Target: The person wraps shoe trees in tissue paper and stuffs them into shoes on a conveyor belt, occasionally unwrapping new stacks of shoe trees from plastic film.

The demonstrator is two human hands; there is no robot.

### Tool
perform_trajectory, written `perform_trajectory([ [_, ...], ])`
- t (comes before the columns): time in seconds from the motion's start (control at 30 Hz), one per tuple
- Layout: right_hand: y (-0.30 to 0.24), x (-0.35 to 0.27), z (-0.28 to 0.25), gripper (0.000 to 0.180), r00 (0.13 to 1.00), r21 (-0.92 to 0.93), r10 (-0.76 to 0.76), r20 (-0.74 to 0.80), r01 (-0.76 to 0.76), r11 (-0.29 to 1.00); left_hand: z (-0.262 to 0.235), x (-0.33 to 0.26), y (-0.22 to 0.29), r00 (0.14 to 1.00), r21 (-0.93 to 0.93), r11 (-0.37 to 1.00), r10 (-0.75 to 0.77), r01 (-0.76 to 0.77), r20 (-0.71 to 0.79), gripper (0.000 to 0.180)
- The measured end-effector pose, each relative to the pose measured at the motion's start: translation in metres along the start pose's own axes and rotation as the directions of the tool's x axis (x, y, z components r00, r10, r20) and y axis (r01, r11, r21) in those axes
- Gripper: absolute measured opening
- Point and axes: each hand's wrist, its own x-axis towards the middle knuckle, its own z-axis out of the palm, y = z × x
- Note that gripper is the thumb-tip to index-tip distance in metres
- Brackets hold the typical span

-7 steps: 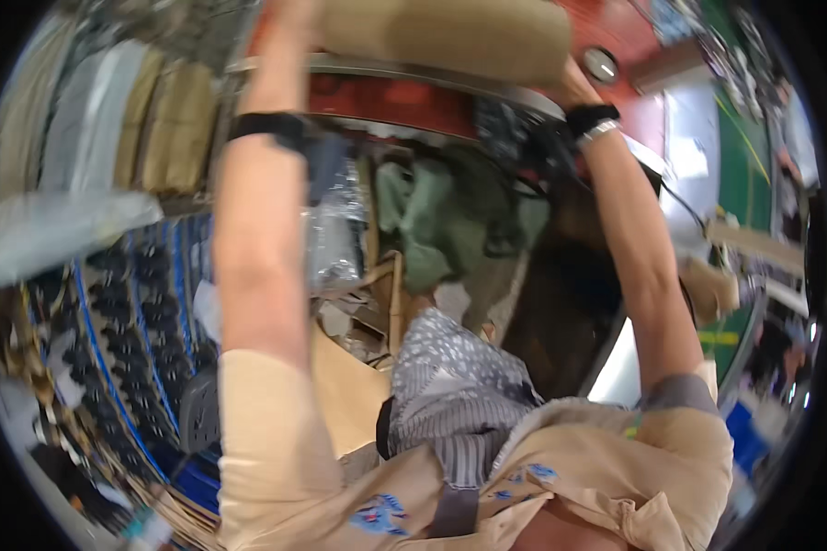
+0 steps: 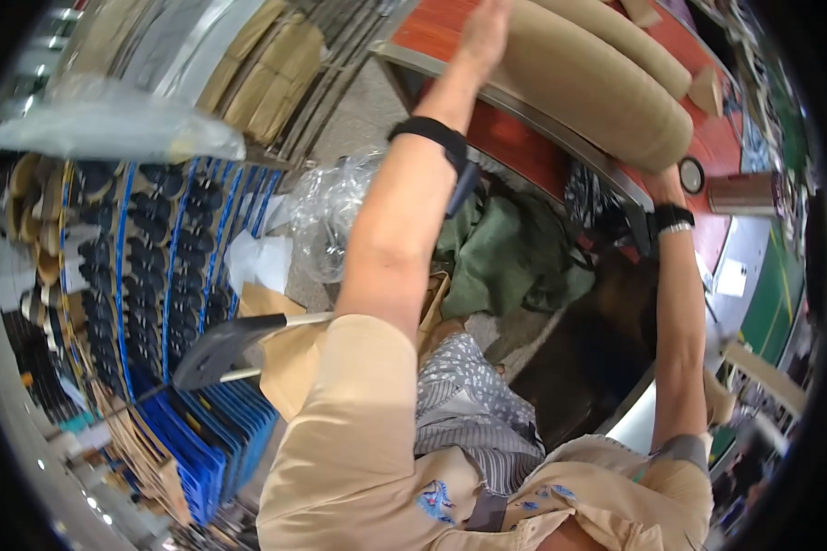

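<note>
A long beige roll of fabric (image 2: 606, 92) lies on a red table top (image 2: 505, 129) with a metal edge. My left hand (image 2: 482, 37) rests flat against the roll's left end, fingers stretched out. My right hand (image 2: 663, 184) reaches under the roll's right end, and its fingers are hidden behind the roll. Both wrists carry black bands. A second beige roll (image 2: 629, 41) lies just behind the first.
Green cloth (image 2: 510, 257) and crumpled clear plastic (image 2: 326, 216) lie under the table. A blue rack of dark shoe soles (image 2: 156, 266) stands at left. Stacked beige rolls (image 2: 257, 73) fill the upper left. A metal cup (image 2: 744, 193) stands on the table.
The view has tilted, so the roll and table now sit further right. My left hand has come into sight on the roll's end. Both arms stay raised.
</note>
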Motion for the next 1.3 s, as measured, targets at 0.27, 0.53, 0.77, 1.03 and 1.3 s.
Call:
perform_trajectory([
  [0.27, -0.094, -0.171, 0.040, 0.017, 0.927, 0.200, 0.242, -0.286, -0.189, 0.961, -0.006, -0.228, -0.024, 0.925, 0.473, 0.880, 0.218, -0.048, -0.311, 0.031],
  [0.53, -0.059, -0.431, 0.175, 0.022, 0.794, 0.258, 0.605, 0.061, -0.598, 0.759, -0.083, -0.543, -0.073, 0.579, 0.806, 0.581, -0.621, -0.111, 0.528, 0.042],
  [0.77, 0.019, -0.557, 0.251, 0.022, 0.501, 0.221, 0.863, -0.056, -0.837, 0.500, -0.136, -0.601, -0.133, 0.509, 0.872, 0.406, -0.830, 0.272, 0.227, 0.041],
  [1.03, 0.161, -0.684, 0.351, 0.016, 0.096, 0.357, 0.975, -0.203, -0.919, 0.165, -0.133, -0.632, -0.169, 0.507, 0.897, 0.379, -0.740, -0.228, 0.442, 0.045],
  [1.3, 0.250, -0.778, 0.411, 0.017, 0.065, 0.065, 0.981, -0.185, -0.995, 0.078, -0.166, -0.652, -0.194, 0.470, 0.943, 0.088, -0.849, -0.322, 0.240, 0.041],
])
